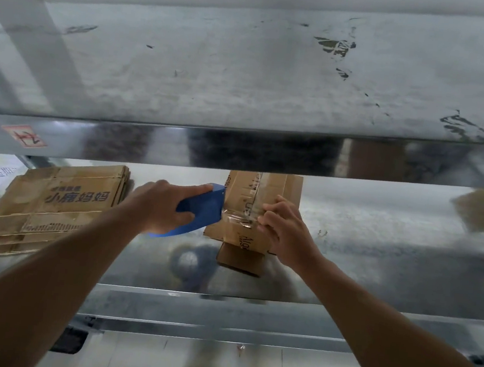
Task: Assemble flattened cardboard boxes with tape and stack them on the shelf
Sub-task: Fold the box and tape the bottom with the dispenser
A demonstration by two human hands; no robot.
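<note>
A small brown cardboard box (pixel 266 197) stands on the lower metal shelf (pixel 375 255), its top partly hidden behind the upper shelf's front edge. Clear tape (pixel 237 217) runs across its near face. My left hand (pixel 162 205) grips a blue tape dispenser (pixel 203 209) whose front end meets the box's left side. My right hand (pixel 286 232) holds the box's right side, fingers curled over the taped seam. A stack of flattened cardboard boxes (pixel 52 206) with dark print lies on the same shelf to the left.
The upper metal shelf (pixel 245 74) fills the top half of the view and overhangs the box. Another piece of cardboard (pixel 483 212), blurred, shows at the far right of the lower shelf. Below the shelf's front rail (pixel 223 305) is a pale tiled floor (pixel 158 361).
</note>
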